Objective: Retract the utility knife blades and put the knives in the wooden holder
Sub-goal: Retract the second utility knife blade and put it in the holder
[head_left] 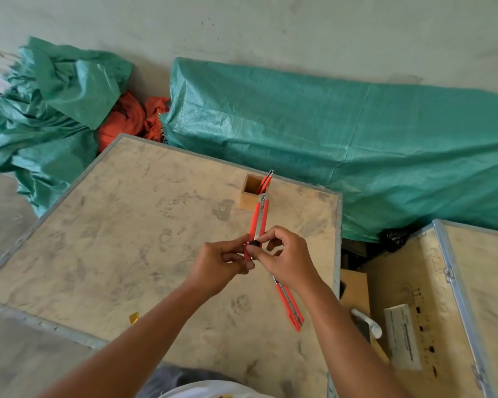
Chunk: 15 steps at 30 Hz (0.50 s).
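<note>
I hold a red utility knife [258, 222] above the plywood crate top [127, 239], its tip pointing away toward the wooden holder [252, 193]. My left hand [220, 264] grips its lower end from the left. My right hand [286, 259] pinches its black slider knob with thumb and forefinger. No blade shows beyond the metal tip. A second red knife [291, 307] lies flat on the crate under my right wrist. The square wooden holder stands near the far edge with at least one red knife [266, 179] leaning in it.
Green tarps [357, 145] cover bundles beyond the crate, with orange cloth [127, 122] between them. A second crate [431, 297] with a white paper on it stands at the right across a gap. A small yellow scrap [133, 317] lies near the crate's front-left edge.
</note>
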Each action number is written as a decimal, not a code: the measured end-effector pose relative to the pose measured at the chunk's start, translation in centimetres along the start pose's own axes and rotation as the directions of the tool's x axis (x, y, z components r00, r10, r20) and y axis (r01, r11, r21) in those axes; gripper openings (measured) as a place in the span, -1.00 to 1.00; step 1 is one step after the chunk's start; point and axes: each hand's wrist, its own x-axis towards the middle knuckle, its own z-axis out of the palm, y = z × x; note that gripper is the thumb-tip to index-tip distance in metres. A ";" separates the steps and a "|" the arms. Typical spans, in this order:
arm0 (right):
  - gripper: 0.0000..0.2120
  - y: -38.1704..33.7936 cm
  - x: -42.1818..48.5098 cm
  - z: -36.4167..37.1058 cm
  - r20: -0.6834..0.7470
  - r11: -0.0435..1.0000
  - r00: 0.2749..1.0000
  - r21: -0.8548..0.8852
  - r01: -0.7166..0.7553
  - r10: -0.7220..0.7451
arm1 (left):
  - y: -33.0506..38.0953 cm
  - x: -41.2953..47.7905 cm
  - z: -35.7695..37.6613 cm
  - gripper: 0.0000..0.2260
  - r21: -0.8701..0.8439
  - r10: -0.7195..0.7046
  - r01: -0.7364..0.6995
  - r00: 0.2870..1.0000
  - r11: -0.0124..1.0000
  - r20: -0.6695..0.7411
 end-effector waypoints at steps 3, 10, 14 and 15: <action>-0.80 0.0 -0.3 0.2 -0.007 0.999 1.000 0.026 0.029 -0.028 | 0.1 -0.2 0.0 -0.51 -0.023 0.004 -0.004 1.000 1.000 -0.003; -0.80 0.4 0.0 0.9 -0.065 1.000 0.998 -0.011 0.014 -0.015 | 0.4 0.1 -0.3 -0.51 -0.006 0.018 -0.018 1.000 1.000 0.009; -0.86 0.6 1.3 0.7 -0.068 0.994 0.997 0.106 -0.035 0.042 | 0.5 1.3 -0.5 -0.50 0.006 0.023 -0.023 0.999 1.000 0.027; -0.86 0.8 2.0 0.5 -0.067 0.989 0.996 0.137 -0.051 0.061 | 0.5 1.7 -0.5 -0.50 0.008 0.015 -0.016 0.999 1.000 0.031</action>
